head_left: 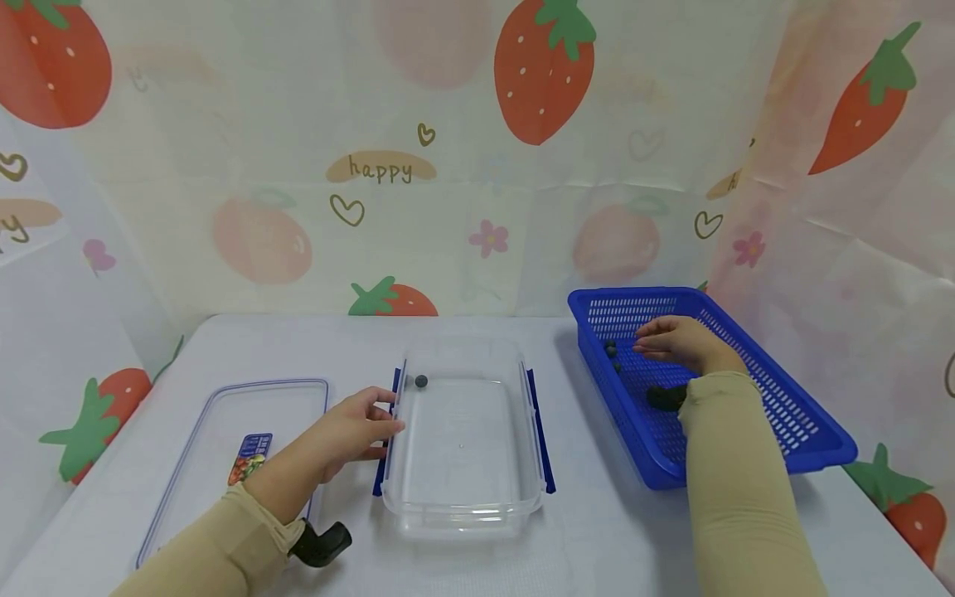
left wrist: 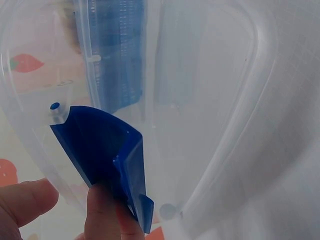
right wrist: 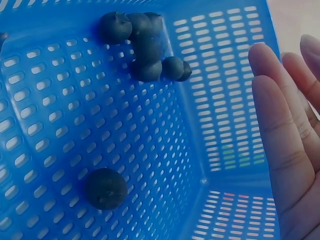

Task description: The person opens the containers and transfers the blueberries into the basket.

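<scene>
A clear plastic container (head_left: 462, 506) with blue side latches stands in the middle of the table, a single blueberry (head_left: 421, 381) at its far left corner. My left hand (head_left: 361, 427) holds its left edge, the thumb at the rim and fingers against a lowered blue latch (left wrist: 100, 140). Over the blue basket (head_left: 634, 448) on the right, my right hand (head_left: 686, 342) hovers with fingers extended and nothing seen in them. Several blueberries (right wrist: 116, 27) cluster along the basket's edge in the right wrist view. Apart from them lies one more blueberry (right wrist: 106, 188) on the slotted floor.
A clear lid (head_left: 212, 414) with a blue rim and a printed label (head_left: 252, 456) lies flat at the left, partly under the left forearm. Patterned cloth (head_left: 462, 232) hangs behind the white table (head_left: 574, 547).
</scene>
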A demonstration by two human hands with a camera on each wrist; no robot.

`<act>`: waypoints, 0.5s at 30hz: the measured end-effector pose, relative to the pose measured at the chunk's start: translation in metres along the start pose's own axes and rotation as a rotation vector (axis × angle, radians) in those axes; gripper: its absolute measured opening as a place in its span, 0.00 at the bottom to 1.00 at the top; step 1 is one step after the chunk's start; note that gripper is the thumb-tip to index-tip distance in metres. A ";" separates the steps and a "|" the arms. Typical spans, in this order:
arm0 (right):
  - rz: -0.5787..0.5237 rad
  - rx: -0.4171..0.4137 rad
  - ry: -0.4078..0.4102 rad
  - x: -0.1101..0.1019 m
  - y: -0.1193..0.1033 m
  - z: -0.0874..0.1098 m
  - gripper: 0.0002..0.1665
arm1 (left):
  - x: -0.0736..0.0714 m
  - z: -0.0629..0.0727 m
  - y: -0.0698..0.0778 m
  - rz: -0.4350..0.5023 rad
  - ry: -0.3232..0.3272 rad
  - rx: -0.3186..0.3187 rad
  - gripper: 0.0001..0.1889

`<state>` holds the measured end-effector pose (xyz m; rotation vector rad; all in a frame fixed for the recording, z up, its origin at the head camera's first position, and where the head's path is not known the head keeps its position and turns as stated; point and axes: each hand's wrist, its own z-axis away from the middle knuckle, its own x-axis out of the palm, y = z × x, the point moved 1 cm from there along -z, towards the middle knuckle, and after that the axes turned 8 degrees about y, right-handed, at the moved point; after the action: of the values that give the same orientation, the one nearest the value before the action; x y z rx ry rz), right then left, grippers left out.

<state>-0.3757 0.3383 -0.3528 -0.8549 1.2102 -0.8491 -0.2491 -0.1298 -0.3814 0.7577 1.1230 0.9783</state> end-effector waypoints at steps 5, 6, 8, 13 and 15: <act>-0.022 -0.003 -0.009 -0.001 0.001 0.000 0.17 | 0.000 -0.001 0.000 0.004 0.001 -0.002 0.27; -0.029 -0.005 -0.009 -0.002 0.000 0.000 0.18 | 0.000 -0.001 0.000 0.004 0.001 -0.002 0.27; -0.042 -0.008 -0.003 -0.002 -0.001 -0.001 0.20 | 0.000 0.000 0.000 0.005 0.000 -0.001 0.27; -0.047 -0.050 0.015 0.000 -0.014 -0.001 0.21 | 0.000 0.001 0.000 0.003 0.000 0.001 0.26; -0.044 -0.068 0.018 0.002 -0.024 -0.002 0.22 | 0.000 0.001 0.001 0.001 0.002 0.000 0.26</act>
<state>-0.3790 0.3259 -0.3328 -0.9337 1.2458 -0.8559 -0.2483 -0.1297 -0.3802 0.7572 1.1247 0.9799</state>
